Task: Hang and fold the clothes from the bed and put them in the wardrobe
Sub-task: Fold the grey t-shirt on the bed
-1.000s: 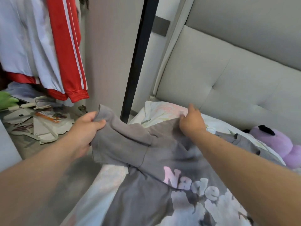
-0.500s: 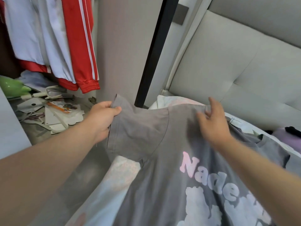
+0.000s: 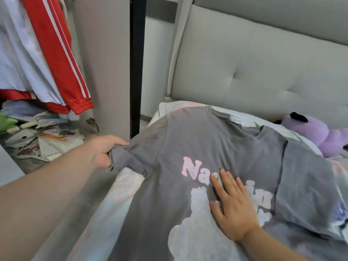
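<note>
Since half a second ago we are seeing the right hand [image 3: 234, 207] dropping from the collar edge down to the chest print, where it is now lying flat, fingers spread, on the grey T-shirt [image 3: 203, 147], and the shirt is lying flatter across the bed [image 3: 120, 187]. Left hand [image 3: 104, 150] is pinching the sleeve hem, pulling it out over the bed's left edge toward the wardrobe [image 3: 105, 59], so the shirt is sitting under the right palm and stretching rightward from the left.
</note>
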A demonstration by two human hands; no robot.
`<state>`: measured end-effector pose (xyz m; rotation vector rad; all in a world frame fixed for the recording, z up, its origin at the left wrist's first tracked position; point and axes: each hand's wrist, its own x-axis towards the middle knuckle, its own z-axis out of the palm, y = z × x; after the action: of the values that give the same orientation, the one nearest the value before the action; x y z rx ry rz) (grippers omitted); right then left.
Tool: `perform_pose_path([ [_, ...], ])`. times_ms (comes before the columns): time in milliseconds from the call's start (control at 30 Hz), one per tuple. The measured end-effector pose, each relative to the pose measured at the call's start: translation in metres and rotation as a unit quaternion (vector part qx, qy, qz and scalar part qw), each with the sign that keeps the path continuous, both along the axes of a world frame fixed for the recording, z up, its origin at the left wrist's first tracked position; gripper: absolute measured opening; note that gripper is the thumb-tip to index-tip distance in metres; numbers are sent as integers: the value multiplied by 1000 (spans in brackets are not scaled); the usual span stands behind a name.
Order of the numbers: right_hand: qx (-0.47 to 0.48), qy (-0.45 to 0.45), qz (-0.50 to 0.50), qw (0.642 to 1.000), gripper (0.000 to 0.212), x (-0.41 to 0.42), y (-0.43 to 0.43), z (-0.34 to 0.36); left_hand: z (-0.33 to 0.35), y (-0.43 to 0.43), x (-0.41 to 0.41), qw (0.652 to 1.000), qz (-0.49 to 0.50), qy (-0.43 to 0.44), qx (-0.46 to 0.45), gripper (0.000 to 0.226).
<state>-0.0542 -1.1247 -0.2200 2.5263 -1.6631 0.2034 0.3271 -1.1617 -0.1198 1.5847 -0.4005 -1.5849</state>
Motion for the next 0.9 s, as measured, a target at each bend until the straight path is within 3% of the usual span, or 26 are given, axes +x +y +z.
perform_pose_path([
  [67, 0, -10, -7, 1000, 70, -2, -1, 1, 3, 3, -5, 1000, 17, -2, -14, 39],
  [133, 2, -14, -10, 1000, 70, -1, -3, -2, 5, -2, -9, 993, 95, 0, -74, 38],
  [200, 8, -26, -6, 1000, 71, 1, -3, -3, 11, -9, -13, 972, 176, -26, -153, 67],
  [267, 1, -30, -4, 1000, 71, 1, -3, -2, 22, -11, -23, 953, 196, -90, -215, 86],
  [367, 2, -39, -2, 999, 71, 1, -5, -3, 45, -10, -61, 918, 96, -235, -305, 88],
  [500, 3, -38, 2, 999, 69, -1, -5, -7, 58, -10, -129, 804, -113, -425, -400, 90],
  [567, 6, -39, -1, 999, 69, 0, -5, -6, 51, -12, -163, 741, -237, -500, -381, 95],
  [667, 4, -43, -2, 999, 70, 0, -5, -7, 23, -17, -192, 709, -365, -533, -284, 98],
  [767, 9, -43, -4, 999, 71, -1, -5, -8, -7, -15, -197, 725, -367, -516, -270, 94],
  [900, 19, -60, -1, 998, 70, -1, -7, -10, -28, 11, -183, 617, -288, -665, -305, 74],
])
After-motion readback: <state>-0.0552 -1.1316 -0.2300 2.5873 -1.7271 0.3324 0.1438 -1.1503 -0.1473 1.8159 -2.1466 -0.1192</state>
